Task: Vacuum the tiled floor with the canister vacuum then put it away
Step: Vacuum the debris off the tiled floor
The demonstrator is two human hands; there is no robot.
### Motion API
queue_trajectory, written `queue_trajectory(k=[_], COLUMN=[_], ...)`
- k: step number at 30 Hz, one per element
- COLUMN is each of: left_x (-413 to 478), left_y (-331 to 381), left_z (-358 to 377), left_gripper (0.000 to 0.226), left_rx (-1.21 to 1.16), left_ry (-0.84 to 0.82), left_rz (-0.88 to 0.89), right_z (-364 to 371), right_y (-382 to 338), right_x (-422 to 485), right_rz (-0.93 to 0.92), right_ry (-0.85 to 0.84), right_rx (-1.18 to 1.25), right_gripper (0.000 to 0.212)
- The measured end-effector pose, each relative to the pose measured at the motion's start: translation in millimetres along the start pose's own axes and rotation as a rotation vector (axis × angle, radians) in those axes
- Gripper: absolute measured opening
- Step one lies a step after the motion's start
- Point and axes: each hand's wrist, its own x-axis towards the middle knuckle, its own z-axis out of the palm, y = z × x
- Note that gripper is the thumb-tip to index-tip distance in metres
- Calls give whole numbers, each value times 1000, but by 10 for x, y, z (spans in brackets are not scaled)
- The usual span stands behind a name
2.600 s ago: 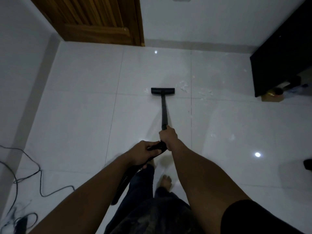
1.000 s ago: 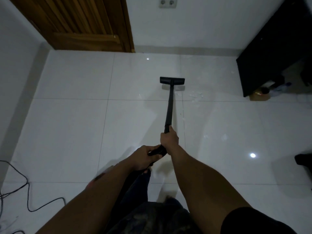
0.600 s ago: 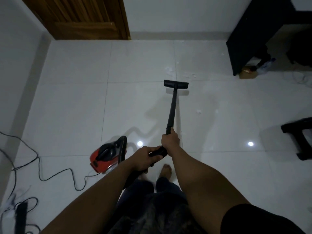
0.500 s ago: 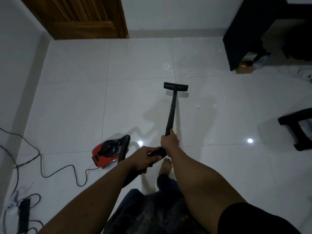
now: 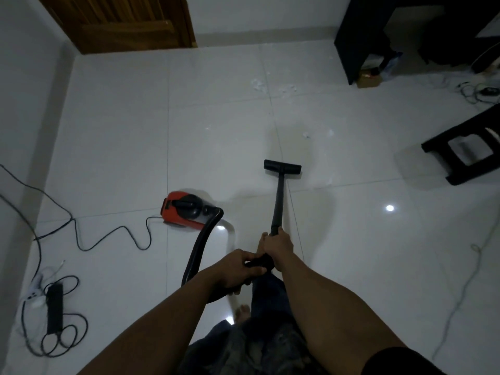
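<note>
A black vacuum wand [image 5: 278, 201] runs forward from my hands to its flat floor nozzle [image 5: 282, 167], which rests on the white tiled floor [image 5: 121, 136]. My right hand [image 5: 276, 246] grips the wand's lower end. Just behind it, my left hand [image 5: 239, 269] grips the black handle where the hose joins. The black hose [image 5: 201, 244] curves left to the red and black canister [image 5: 186, 211] lying on the floor. White scraps [image 5: 259, 83] lie on the tiles beyond the nozzle.
A power cord [image 5: 89, 239] snakes left from the canister to a power strip [image 5: 54, 307] by the left wall. A wooden door [image 5: 121, 20] stands at the back. Black furniture [image 5: 357, 36], a black stool [image 5: 465, 155] and a thin cable [image 5: 460, 296] are on the right.
The view has backed away from the door. The nozzle came back toward me, away from the scraps, and the red canister came into view on the left. Both hands kept their grip.
</note>
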Motion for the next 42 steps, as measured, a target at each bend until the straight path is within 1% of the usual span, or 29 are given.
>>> queue_trajectory(k=[2, 4, 6, 8, 13, 17, 20, 24, 29, 34, 37, 42], left_x=[-190, -358, -451, -482, -395, -244, -136, 9, 297, 605, 856, 1238], left_y=[-54, -99, -162, -212, -341, -401, -376, -249, -22, 341, 554, 910], left_z=[178, 368, 562, 720, 1014, 1205, 1295, 1381, 1478, 1595, 1547, 1398], left_gripper=[40, 36, 36, 37, 41, 38, 40, 42, 59, 51, 49, 44], left_rx=[2, -1, 6, 36, 99, 65, -9, -43, 26, 3, -16, -56], left_ry=[-18, -36, -40, -53, -89, -96, -85, -80, -61, -13, -2, 17], left_rz=[5, 17, 15, 23, 40, 50, 35, -3, -53, -88, -126, -122], right_z=[-10, -31, -73, -128, -256, -374, -479, -627, -852, -1099, -1236, -1415], right_y=[247, 509, 731, 906, 1300, 1434, 1430, 1363, 1290, 1195, 1025, 672], right_x=[-167, -318, -436, -489, -478, -378, -286, -127, 147, 529, 786, 1212], right_rz=[37, 66, 79, 87, 97, 98, 56, 1, -27, -65, -92, -132], right_ry=[8, 18, 19, 28, 44, 37, 16, -10, -46, -100, -133, -162], right_rx=[6, 9, 5, 4, -17, -73, -120, -180, -185, -199, -193, -202], right_gripper=[56, 60, 65, 66, 57, 61, 60, 61, 64, 66, 68, 68])
